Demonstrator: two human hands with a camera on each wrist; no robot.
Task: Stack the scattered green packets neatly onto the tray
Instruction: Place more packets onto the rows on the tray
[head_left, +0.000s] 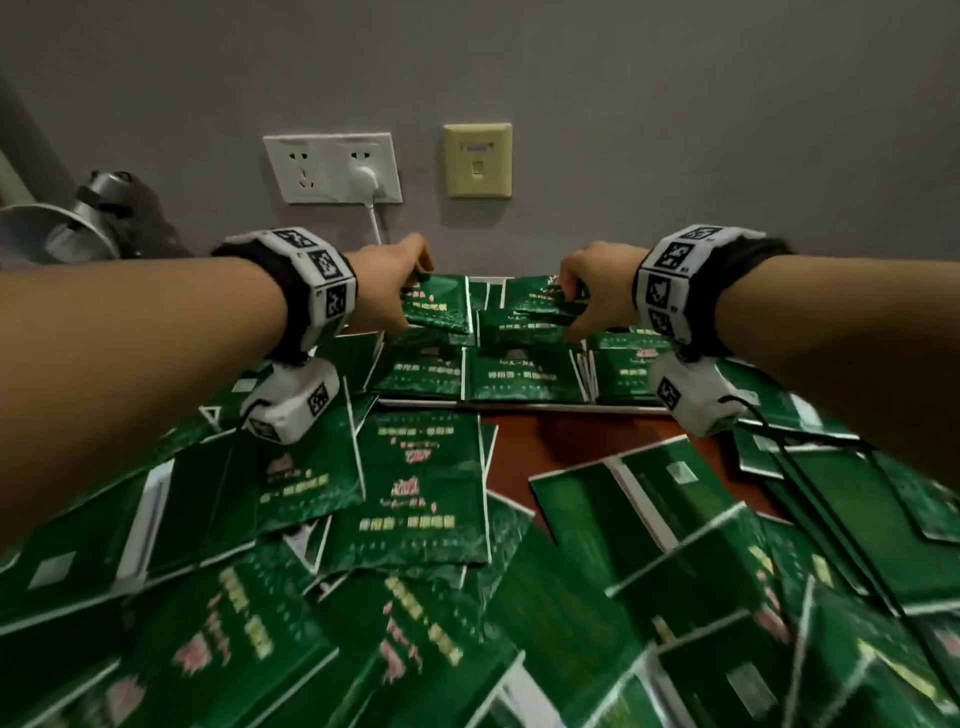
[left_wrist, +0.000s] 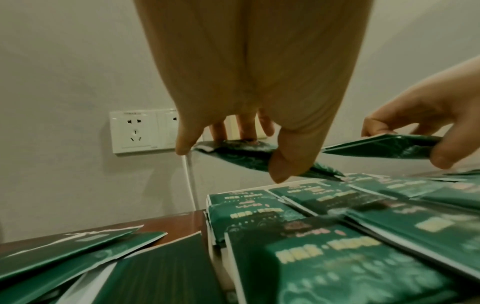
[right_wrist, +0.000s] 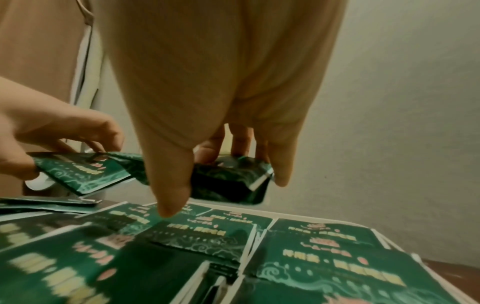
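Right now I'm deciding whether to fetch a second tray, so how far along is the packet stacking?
Partly done. The tray by the wall already carries rows of stacked packets. In hand: the left hand holds one packet and the right hand another packet, both above the back rows. Left: a large loose pile still covers the near table, apparently well over half.

Packet print (head_left: 410, 483) blurred, illegible
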